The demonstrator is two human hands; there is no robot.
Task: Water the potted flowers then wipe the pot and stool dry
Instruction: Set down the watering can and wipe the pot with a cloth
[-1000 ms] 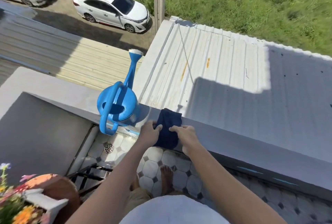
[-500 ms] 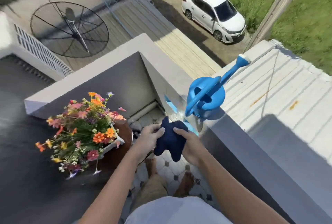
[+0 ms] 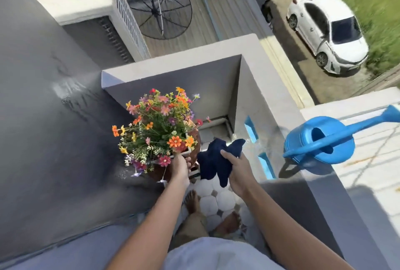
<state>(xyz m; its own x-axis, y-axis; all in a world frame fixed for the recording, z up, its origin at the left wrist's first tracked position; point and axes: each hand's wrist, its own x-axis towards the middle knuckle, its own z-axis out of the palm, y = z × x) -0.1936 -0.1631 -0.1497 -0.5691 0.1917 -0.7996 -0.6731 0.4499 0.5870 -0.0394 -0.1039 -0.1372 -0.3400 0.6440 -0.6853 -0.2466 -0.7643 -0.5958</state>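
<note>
Potted flowers (image 3: 161, 127) sit on a brown stool (image 3: 195, 139) in the balcony corner, where the left hand (image 3: 180, 166) curls its fingers at the pot's rim, probably to steady it. Right hand (image 3: 237, 166) pinches a dark blue cloth (image 3: 213, 164) just beside, ready for wiping; the watering can (image 3: 320, 142) rests apart on the ledge (image 3: 290, 118).

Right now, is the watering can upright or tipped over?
Upright: the blue watering can stands on the ledge, fill opening facing up, spout angled outward. No hand touches it.

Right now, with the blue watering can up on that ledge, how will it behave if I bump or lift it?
The watering can looks like thin plastic, so probably light unless water remains inside. It sits on the narrow wall top, spout overhanging outward, so a nudge could tip it over the edge. Its arched handle should lift easily.
</note>
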